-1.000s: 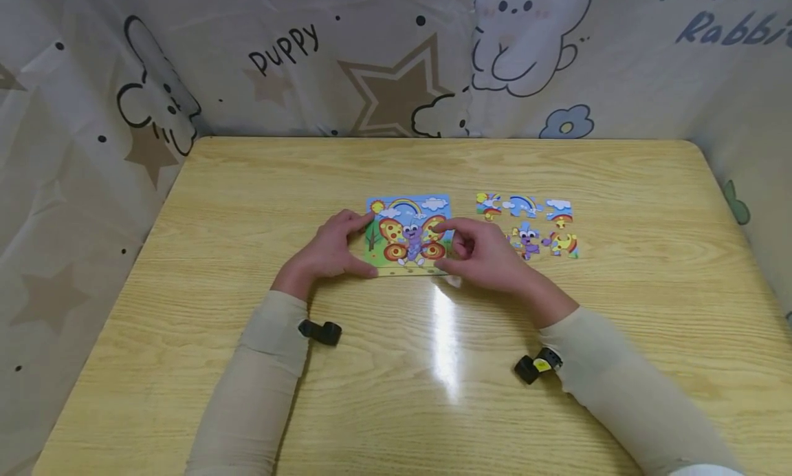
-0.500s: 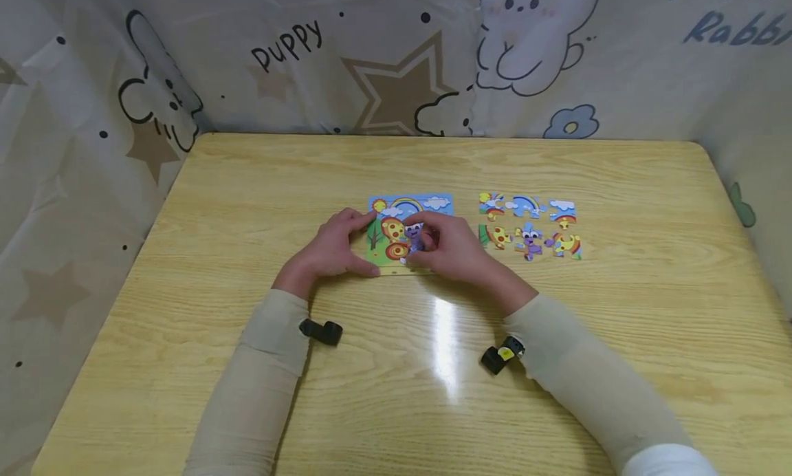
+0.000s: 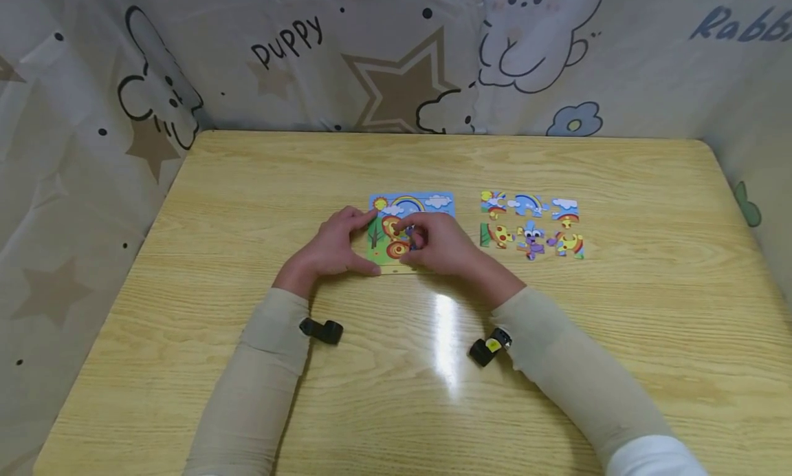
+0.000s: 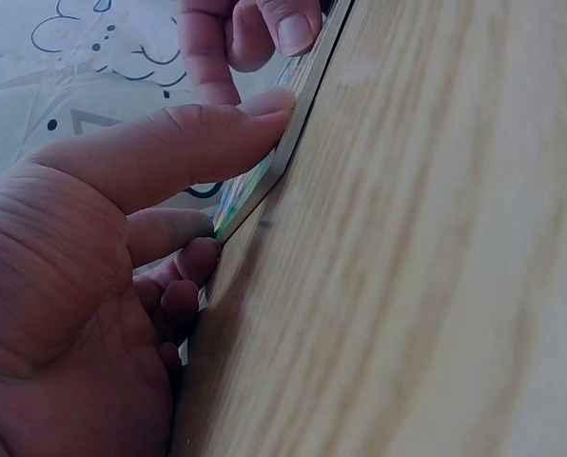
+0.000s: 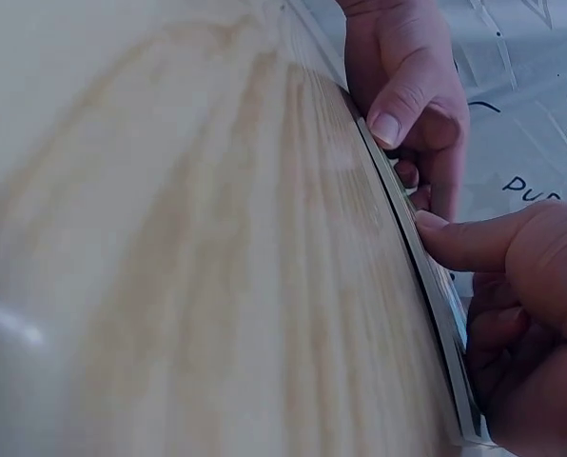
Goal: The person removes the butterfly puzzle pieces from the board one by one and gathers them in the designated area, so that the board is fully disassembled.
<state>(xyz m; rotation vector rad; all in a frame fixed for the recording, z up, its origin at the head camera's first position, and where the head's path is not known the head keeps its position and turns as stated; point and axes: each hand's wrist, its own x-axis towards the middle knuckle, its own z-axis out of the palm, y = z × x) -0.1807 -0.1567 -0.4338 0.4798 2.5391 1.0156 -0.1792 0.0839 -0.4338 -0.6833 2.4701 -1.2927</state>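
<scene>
A butterfly jigsaw board (image 3: 440, 203) lies flat on the wooden table, its picture showing a sun, rainbow and tree. My left hand (image 3: 326, 245) grips its left side, thumb at the front-left corner and index finger higher up. In the left wrist view, that thumb (image 4: 222, 138) lies on the board's edge. My right hand (image 3: 447, 242) is over the board's right half, covering much of the butterfly. Its thumb (image 5: 474, 243) touches near the front edge, and the other fingers are bent. No loose piece shows between its thumb and index finger.
Several loose jigsaw pieces lie in two rows right of the board, including a rainbow piece (image 3: 528, 205) and a purple face piece (image 3: 532, 238). Behind the wooden table (image 3: 396, 393) hangs a printed cloth (image 3: 396, 63).
My right hand has moved left from the board's right edge across the butterfly. My left hand has stayed at the board's left side. The loose pieces lie as before.
</scene>
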